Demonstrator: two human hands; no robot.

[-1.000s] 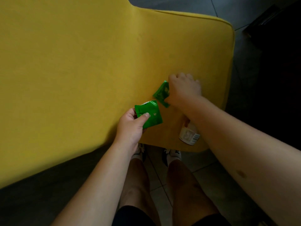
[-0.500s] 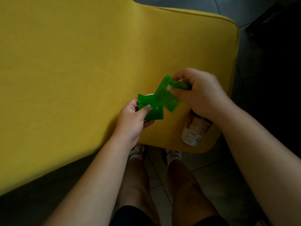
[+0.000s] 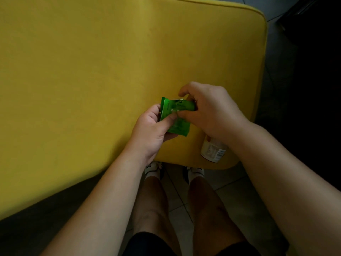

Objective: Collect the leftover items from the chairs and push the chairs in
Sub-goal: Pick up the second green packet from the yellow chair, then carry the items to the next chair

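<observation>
Both my hands are bunched on the green packets [image 3: 175, 115] right between them, just above the yellow chair seat [image 3: 92, 80]: left hand [image 3: 153, 130] pinching from below with the thumb on top, right hand [image 3: 208, 111] gripping the upper edge. Slick foil stacked like that could easily slide out and drop to the floor. Also the little white jar [image 3: 213, 151] sits under my right wrist at the seat's edge, so I could probably knock it off.

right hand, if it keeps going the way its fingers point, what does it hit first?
The right hand points left, its fingers already on the green packets. Straight on it meets the left hand, which grips the same packets. Past that only the yellow chair seat, though depth is unclear.
</observation>
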